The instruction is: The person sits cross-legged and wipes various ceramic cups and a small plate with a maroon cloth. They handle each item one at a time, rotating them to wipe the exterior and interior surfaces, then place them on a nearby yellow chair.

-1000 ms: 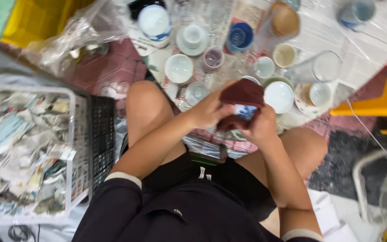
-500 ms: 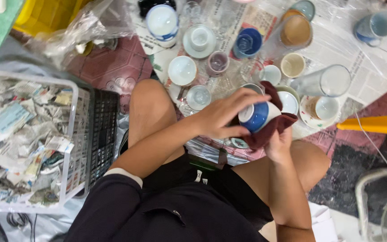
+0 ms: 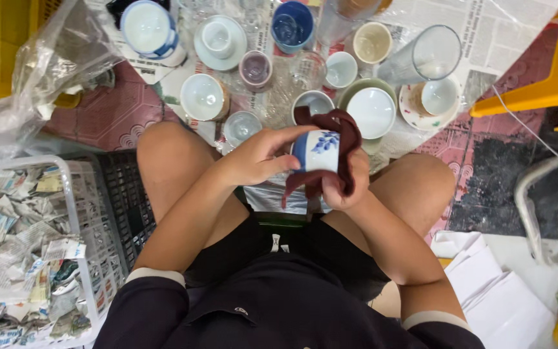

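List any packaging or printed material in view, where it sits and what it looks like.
Newspaper sheets: spread under the cups on the floor, grey print.
Crumpled newspaper scraps: fill the white basket, left.
Clear plastic bag: crumpled, upper left.
White paper stack: lower right, blank.
No screens or signs.

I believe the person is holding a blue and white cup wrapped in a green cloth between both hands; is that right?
Not quite: the head view shows the cloth is dark red, not green. The blue and white cup is indeed held between the left hand and right hand.
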